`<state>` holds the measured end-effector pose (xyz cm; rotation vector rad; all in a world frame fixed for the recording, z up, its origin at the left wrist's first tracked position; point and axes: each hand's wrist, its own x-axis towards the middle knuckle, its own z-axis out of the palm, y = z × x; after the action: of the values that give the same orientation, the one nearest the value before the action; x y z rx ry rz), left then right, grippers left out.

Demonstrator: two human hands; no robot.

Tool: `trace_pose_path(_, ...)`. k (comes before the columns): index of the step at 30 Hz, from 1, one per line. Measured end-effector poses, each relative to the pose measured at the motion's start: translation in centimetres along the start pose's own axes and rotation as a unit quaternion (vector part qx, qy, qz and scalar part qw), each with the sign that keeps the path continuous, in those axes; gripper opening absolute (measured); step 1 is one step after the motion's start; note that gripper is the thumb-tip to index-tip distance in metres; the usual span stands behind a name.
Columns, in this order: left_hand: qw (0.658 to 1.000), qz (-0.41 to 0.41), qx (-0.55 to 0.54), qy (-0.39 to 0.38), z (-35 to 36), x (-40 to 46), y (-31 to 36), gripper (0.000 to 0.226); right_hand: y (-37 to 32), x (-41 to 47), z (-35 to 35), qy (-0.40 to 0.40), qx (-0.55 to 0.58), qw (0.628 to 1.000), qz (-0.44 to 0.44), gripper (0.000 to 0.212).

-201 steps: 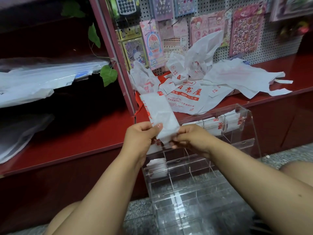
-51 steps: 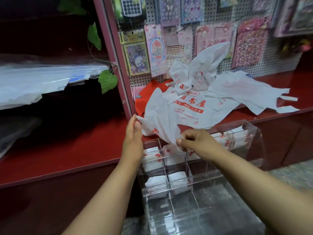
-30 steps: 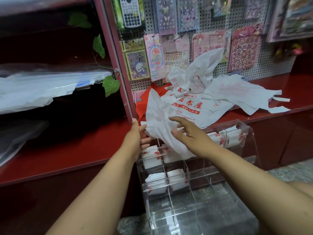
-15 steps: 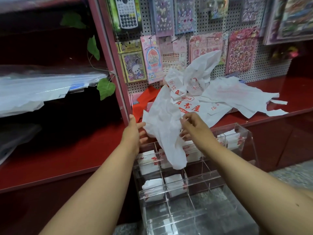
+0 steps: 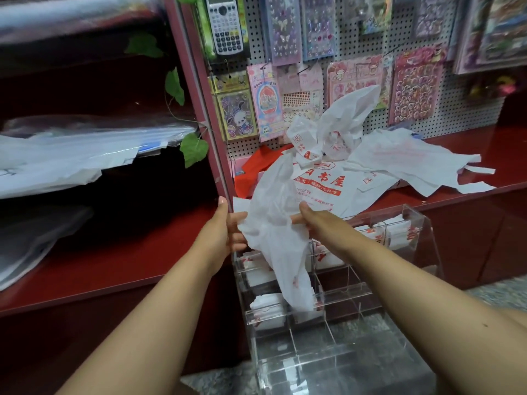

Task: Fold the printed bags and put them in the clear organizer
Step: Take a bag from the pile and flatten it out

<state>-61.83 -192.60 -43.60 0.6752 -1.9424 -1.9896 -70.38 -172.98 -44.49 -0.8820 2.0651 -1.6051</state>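
both hands, left hand and right hand, pinch an unfolded printed bag above the clear organizer, spreading it, likely to flatten for folding.

hidden: right hand fingertips behind held bag | organizer bottom cut off | bag print unreadable

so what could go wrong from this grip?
1. The bag is unfolded and limp between the left hand and right hand; its tail hangs over the clear organizer and could snag a divider.
2. It may drag folded bags out of their compartments.
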Motion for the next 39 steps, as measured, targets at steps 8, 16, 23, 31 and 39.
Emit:
trace_pose_path(8, 0.998, -0.021, -0.002, 0.052, -2.2, 0.1, 1.8, 0.082, -0.8, -1.9, -0.7, 0.021, -0.111, 0.992, -0.059, 0.03)
trace_pose_path(16, 0.982, 0.056, 0.062, 0.168, -6.8, -0.5, 7.7, 0.072, -0.4, -3.7, -3.6, 0.123, -0.353, 0.924, -0.084, 0.011)
trace_pose_path(23, 0.943, 0.092, 0.319, 0.037, -10.8, -2.0, 8.8, 0.013, -0.1, -4.4, -5.4, 0.184, -0.193, 0.959, -0.095, 0.024)
trace_pose_path(31, 0.923, 0.224, 0.308, 0.051, -11.7, -2.7, 9.3, 0.025, -4.0, -2.5, -6.1, 0.258, 0.427, 0.861, -0.104, 0.012)
trace_pose_path(39, 0.962, 0.227, 0.125, 0.092, -8.1, -1.8, 8.0, 0.027, -2.9, -3.4, -0.1, 0.058, 0.26, 0.956, -0.126, 0.095)
